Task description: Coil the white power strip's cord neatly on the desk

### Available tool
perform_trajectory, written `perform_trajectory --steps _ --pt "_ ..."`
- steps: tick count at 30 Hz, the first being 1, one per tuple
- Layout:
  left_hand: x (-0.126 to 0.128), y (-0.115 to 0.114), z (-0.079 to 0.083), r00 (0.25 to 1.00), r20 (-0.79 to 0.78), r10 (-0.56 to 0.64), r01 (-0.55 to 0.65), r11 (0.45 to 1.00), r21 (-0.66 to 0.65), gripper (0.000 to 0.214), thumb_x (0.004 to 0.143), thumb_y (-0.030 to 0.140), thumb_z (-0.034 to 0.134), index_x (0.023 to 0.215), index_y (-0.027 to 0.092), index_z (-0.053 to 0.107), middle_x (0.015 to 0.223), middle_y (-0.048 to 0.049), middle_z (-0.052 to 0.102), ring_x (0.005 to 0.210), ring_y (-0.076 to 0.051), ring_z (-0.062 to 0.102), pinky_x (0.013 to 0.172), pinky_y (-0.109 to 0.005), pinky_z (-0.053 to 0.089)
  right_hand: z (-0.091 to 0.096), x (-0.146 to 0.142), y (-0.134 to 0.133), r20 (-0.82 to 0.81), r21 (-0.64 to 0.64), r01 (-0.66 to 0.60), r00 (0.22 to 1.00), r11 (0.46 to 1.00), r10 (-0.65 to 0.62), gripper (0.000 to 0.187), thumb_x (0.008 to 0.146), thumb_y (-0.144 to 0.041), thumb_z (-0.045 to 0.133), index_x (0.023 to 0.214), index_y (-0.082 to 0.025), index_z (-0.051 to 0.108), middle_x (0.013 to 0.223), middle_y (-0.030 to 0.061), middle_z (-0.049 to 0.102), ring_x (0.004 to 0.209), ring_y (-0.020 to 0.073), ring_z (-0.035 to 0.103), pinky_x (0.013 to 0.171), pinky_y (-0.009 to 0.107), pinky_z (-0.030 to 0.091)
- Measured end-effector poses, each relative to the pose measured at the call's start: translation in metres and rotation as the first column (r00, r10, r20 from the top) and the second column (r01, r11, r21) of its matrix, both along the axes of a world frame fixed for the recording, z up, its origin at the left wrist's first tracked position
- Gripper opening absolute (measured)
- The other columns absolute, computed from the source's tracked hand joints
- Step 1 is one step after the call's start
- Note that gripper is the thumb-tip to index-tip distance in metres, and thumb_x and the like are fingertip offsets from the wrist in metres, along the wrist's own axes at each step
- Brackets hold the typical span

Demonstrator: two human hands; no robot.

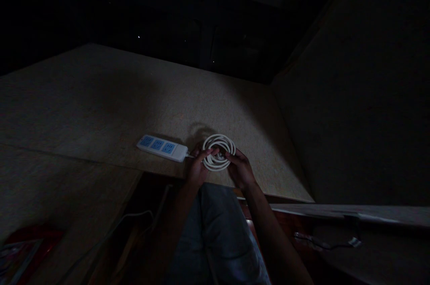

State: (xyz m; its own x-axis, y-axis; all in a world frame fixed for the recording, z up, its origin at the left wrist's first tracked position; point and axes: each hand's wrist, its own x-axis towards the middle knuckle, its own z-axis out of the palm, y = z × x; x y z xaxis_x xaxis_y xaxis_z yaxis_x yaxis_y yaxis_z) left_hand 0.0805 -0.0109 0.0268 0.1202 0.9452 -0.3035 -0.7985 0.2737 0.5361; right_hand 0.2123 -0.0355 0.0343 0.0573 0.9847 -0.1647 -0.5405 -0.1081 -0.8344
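Observation:
A white power strip [161, 147] with blue sockets lies on a pale stone-like slab [110, 101]. Its white cable is wound into a round coil [219, 151] just to the right of the strip. My left hand [199, 166] grips the coil's left side, fingers curled over the loops. My right hand [239, 168] holds the coil's right side, fingers closed on it. Both forearms reach up from the bottom of the picture over my grey-trousered leg [215, 236].
The scene is very dark. A wall [352, 119] rises on the right. A thin cable [127, 222] trails over the lower floor at left, and a red object [23, 249] lies at the bottom left corner. Another dark cord [325, 242] lies at lower right.

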Motion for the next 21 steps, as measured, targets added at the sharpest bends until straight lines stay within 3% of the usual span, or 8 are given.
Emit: perform_trajectory --steps 7,14,21 --pt "-0.003 0.000 -0.003 0.994 0.067 -0.091 0.091 0.996 0.002 0.033 0.063 0.014 0.076 0.094 0.017 0.067 0.090 -0.0050 0.075 0.109 -0.028 0.066 0.097 -0.043 0.050 -0.004 0.003 -0.001 -0.017 0.025 -0.001 1.000 1.000 0.002 0.036 0.068 -0.020 0.080 0.103 -0.022 0.072 0.107 0.0044 0.073 0.111 0.0250 0.063 0.097 0.039 0.049" --pt "0.000 0.000 -0.004 0.997 0.062 -0.048 0.050 0.998 -0.031 0.027 0.072 0.025 0.077 0.096 0.017 0.068 0.095 -0.0055 0.074 0.107 -0.026 0.066 0.096 -0.040 0.051 -0.003 0.002 -0.001 -0.032 0.033 0.049 0.998 0.998 -0.048 0.032 0.070 -0.022 0.078 0.102 -0.020 0.072 0.110 0.0060 0.073 0.113 0.0252 0.062 0.098 0.040 0.048" --pt "-0.005 -0.003 0.005 0.989 0.142 0.028 -0.008 0.990 -0.140 0.016 0.074 0.018 0.070 0.090 0.019 0.067 0.094 -0.0018 0.073 0.101 -0.022 0.068 0.095 -0.041 0.052 -0.003 -0.001 0.000 -0.040 0.008 0.115 0.993 0.993 -0.114 0.032 0.068 -0.024 0.078 0.098 -0.020 0.071 0.106 0.0063 0.074 0.109 0.0259 0.064 0.095 0.042 0.049"
